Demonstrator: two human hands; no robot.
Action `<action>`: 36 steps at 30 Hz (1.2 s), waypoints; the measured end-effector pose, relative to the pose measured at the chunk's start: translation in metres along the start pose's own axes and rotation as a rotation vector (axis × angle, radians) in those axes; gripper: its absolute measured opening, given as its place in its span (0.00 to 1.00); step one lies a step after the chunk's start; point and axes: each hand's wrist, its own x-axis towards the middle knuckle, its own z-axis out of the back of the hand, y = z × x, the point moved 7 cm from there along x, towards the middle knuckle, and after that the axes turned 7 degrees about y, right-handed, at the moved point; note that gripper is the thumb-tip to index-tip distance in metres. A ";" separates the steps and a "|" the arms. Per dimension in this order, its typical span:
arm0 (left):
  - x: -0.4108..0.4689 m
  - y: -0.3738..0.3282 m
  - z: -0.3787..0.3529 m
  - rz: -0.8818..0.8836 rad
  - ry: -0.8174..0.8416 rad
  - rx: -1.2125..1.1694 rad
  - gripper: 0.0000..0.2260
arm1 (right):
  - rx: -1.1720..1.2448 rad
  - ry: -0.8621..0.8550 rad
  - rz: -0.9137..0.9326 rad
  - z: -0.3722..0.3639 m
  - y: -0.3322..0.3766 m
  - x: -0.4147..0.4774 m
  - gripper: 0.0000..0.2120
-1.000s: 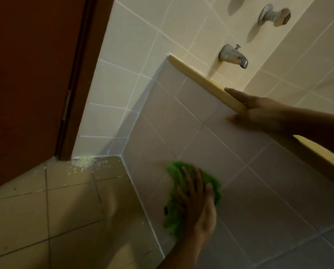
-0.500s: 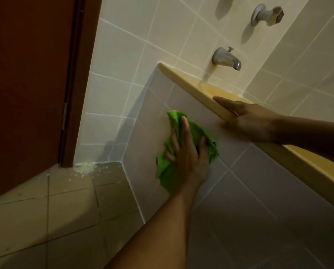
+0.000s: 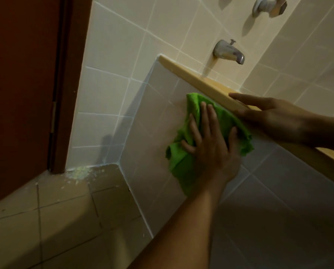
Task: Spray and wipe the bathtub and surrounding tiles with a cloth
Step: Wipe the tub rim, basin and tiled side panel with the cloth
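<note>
Head view: your flat left hand (image 3: 210, 144) merely presses the green cloth (image 3: 181, 158), right hand (image 3: 275, 117) lying flat on the tub rim (image 3: 191, 74), so the unheld cloth may slip

A single wide-angle view from the person's head, facing forward and down, tilted, at arm's reach from the tub side (image 3: 152, 123). The rim (image 3: 191, 78) slants from upper middle to the right edge; floor (image 3: 45, 230) fills the lower left.
</note>
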 end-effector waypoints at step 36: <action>-0.132 0.308 -0.105 0.836 0.102 0.183 0.27 | -0.322 -0.008 -0.036 -0.009 0.058 0.122 0.33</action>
